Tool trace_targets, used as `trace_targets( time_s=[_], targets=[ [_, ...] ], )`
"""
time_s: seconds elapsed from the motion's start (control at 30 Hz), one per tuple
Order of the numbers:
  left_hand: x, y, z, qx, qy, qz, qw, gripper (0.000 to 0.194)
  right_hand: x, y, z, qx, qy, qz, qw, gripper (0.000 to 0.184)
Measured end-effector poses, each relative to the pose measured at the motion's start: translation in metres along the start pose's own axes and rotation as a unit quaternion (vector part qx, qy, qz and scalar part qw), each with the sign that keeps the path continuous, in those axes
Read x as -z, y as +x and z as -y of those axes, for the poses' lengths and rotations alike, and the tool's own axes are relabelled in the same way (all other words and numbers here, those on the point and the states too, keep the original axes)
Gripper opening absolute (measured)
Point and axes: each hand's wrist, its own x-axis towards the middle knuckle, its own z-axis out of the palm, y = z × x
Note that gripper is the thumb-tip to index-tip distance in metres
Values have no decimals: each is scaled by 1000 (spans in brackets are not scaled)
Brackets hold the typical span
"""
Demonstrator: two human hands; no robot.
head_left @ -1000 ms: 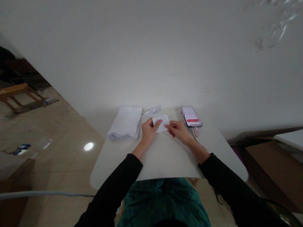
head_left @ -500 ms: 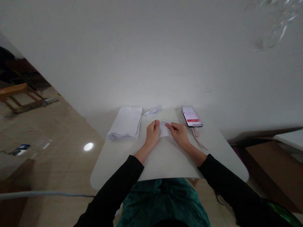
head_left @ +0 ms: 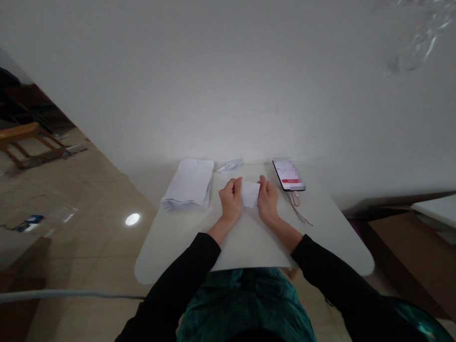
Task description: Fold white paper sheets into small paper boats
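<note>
A small white piece of folded paper is held between my two hands above the middle of the table. My left hand is closed on its left edge, thumb on top. At the right edge, my right hand grips it the same way, thumb pointing up. Left of my hands lies a stack of white paper sheets. Just beyond them, near the wall, rests a folded paper shape. A phone with a lit screen and a pink strap lies to the right.
The white table has rounded front corners and stands against a pale wall. A cardboard box is on the right. To the far left is a wooden chair. A grey cable crosses at the lower left.
My right hand has turned from pinching the paper's top right to gripping its right edge, thumb up. More of the paper's face shows between my hands. The stack and phone stay put.
</note>
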Motion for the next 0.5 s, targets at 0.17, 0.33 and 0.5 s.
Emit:
trace_targets(
  time_s=[0.17,0.33,0.5],
  targets=[
    [1,3,1,-3,9,-44,999,42,0,2,6,-33,45,56,997,63],
    [1,3,-1,11,-12,-36,999,45,-8,-14,11,-15,34,129,991,52],
    [-8,-3,-4,89,-76,31,993,40,0,-9,12,48,3,65,997,47]
  ],
)
